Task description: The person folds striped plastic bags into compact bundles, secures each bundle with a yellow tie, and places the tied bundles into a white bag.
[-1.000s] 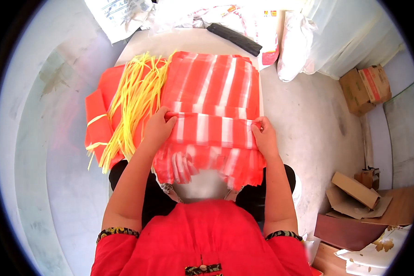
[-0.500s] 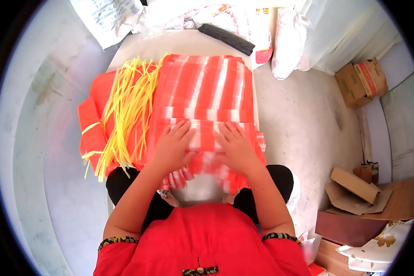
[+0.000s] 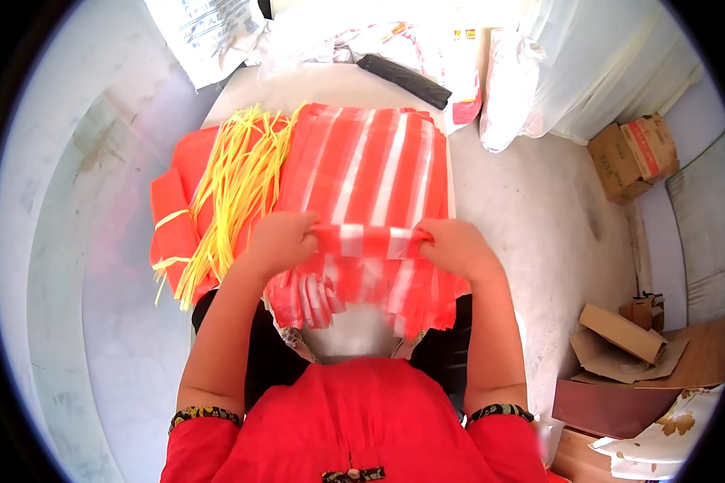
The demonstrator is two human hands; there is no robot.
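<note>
A stack of thin red-and-white striped sheets (image 3: 370, 161) lies on the table in front of me. Across its near part runs a narrow folded band of striped sheet (image 3: 364, 241). My left hand (image 3: 286, 241) is closed on the band's left end, and my right hand (image 3: 459, 248) pinches its right end. Below the band, loose striped edges hang toward my lap, bunched at the left. To the left of the stack, a bundle of yellow strips (image 3: 238, 177) rests on folded red material (image 3: 169, 201).
A black rolled bundle (image 3: 404, 80) lies at the table's far edge, near white plastic bags (image 3: 511, 88). Cardboard boxes stand on the floor at right: a closed one (image 3: 632, 157) farther off, and an opened one (image 3: 628, 346) nearer.
Both hands were lying flat with fingers spread on the striped stack. Now they are closed on the two ends of a narrow folded band. The view has shifted slightly.
</note>
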